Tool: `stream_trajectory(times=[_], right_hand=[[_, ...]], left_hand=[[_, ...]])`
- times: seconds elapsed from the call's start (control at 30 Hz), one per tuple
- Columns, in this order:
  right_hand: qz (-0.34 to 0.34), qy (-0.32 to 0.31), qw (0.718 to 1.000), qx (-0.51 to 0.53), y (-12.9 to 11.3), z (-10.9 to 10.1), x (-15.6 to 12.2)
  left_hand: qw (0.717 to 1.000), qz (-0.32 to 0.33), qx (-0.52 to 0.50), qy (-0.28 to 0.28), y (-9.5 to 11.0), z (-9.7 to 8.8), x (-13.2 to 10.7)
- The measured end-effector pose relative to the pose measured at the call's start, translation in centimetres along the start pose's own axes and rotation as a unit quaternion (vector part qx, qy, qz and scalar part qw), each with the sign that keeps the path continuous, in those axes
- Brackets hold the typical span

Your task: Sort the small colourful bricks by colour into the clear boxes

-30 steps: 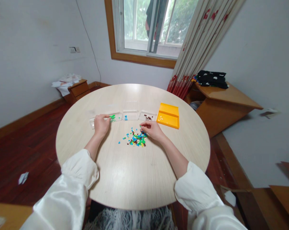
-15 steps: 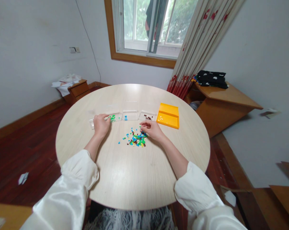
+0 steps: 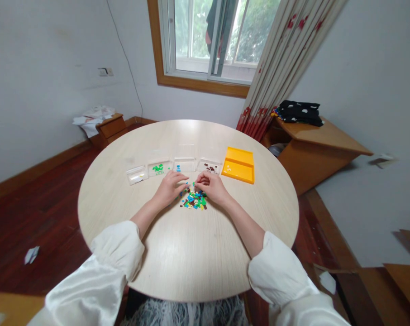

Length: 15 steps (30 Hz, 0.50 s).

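A loose pile of small building bricks point(image 3: 195, 199) in blue, green, brown, yellow and white lies mid-table. My left hand point(image 3: 171, 188) hovers over the pile's left edge, its fingers stretched out and apart, with nothing visible in them. From the right, my right hand point(image 3: 212, 186) reaches the pile's far edge, thumb and forefinger pinched at a small green brick point(image 3: 193, 184). Behind the hands stand clear plastic boxes: one with green bricks point(image 3: 158, 168), one with a few blue bricks point(image 3: 178, 168), one with brown bricks point(image 3: 211, 168). The leftmost clear box point(image 3: 137, 175) holds a yellow piece.
An open yellow case point(image 3: 239, 173) with a few white pieces stands right of the clear boxes. All rest on a round pale wooden table point(image 3: 191, 253). Beyond it are a window, a curtain point(image 3: 276, 59) and a wooden cabinet point(image 3: 327, 145) at the right.
My left hand has moved right and nearer, from the box of green bricks to the pile. My right hand has shifted slightly left, its fingertips still at the pile.
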State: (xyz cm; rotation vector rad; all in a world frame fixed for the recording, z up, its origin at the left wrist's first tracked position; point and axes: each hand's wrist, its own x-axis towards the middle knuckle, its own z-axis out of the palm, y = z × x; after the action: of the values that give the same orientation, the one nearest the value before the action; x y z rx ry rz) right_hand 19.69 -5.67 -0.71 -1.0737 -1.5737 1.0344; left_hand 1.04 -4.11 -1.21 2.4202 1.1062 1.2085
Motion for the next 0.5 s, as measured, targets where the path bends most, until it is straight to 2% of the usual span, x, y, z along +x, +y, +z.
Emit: stream_trajectory(times=[0.23,0.5], right_hand=[[-0.035,-0.006,0.998,-0.053,-0.45,0.69,-0.42],[-0.033,-0.003,0.998,-0.05,-0.28,0.71,-0.4]], left_hand=[[0.998,0.013,-0.031,-0.046,0.44,0.23,-0.05],[0.998,0.007,-0.033,-0.046,0.92,0.01,0.08]])
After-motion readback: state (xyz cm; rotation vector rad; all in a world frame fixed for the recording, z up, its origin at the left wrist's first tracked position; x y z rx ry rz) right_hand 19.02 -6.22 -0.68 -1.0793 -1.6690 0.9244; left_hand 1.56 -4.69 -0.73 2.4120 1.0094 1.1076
